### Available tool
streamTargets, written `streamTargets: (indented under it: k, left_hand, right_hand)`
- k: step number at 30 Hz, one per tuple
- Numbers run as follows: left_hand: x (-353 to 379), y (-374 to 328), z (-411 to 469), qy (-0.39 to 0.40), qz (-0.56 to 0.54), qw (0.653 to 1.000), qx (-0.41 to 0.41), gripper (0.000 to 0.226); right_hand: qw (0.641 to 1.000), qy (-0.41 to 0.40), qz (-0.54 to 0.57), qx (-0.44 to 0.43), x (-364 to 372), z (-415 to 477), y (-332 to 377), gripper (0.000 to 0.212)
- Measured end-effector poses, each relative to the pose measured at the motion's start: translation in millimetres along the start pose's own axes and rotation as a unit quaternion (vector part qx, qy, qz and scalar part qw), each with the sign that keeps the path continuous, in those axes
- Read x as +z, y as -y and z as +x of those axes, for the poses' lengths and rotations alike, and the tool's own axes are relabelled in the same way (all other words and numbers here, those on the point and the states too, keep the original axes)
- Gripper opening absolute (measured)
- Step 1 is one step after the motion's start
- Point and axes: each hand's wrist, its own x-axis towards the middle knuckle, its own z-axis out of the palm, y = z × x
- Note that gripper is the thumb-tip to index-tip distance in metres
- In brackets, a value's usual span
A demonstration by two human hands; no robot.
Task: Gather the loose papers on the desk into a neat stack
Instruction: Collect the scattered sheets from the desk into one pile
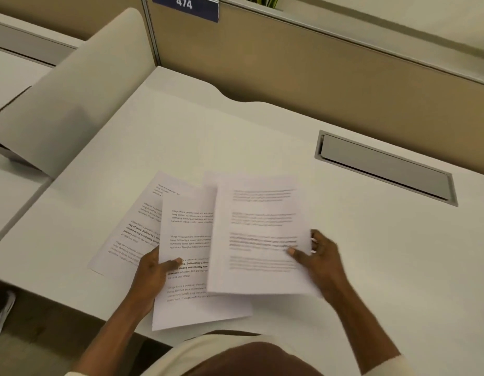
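Three printed white sheets overlap near the front edge of the white desk [262, 139]. The left sheet [132, 229] lies flat and slanted. The middle sheet [189, 302] is pinched at its left edge by my left hand [154, 270], thumb on top. My right hand [319, 253] grips the right edge of the right sheet [257, 240], which is blurred and lifted over the middle sheet. A corner of another page [211, 177] peeks out behind it.
A grey recessed cable hatch [384, 166] sits in the desk at the right. A beige partition [316, 66] with a "474" sign [185, 6] runs along the back. A rounded beige chair back [72, 90] stands at the left. A shoe [2, 313] shows on the floor.
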Motion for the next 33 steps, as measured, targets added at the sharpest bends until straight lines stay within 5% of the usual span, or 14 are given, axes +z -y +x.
streamTargets:
  k: [4,10,13,16,18,21,33]
  left_hand:
    - [10,-7,-7,-0.022,-0.013,1.000,-0.003,0.020]
    - [11,-13,-14,0.001,0.002,1.000,0.027,0.029]
    - [4,-9,-12,0.005,0.017,0.999,0.030,0.034]
    - [-4,-13,-18,-0.007,-0.011,0.999,0.040,0.036]
    - [-15,-15,-23,-0.022,-0.028,0.998,0.046,0.037]
    - [-35,-17,-29,-0.041,-0.035,0.997,0.053,0.036]
    - [-80,3,-42,-0.079,-0.068,0.993,0.046,0.030]
  right_hand:
    - [0.995,0.085,-0.052,0.021,59,-16,-9,0.042]
    - [0.982,0.132,-0.128,0.044,97,-22,-21,0.046]
    - [0.977,0.021,-0.211,0.038,97,-18,-19,0.041]
    - [0.932,-0.104,-0.348,-0.003,87,-3,-17,0.077]
    - [0.883,-0.109,-0.456,0.015,83,6,-11,0.106]
    - [0.821,-0.077,-0.563,0.056,81,16,2,0.114]
    - [0.889,-0.046,-0.420,0.179,34,34,11,0.097]
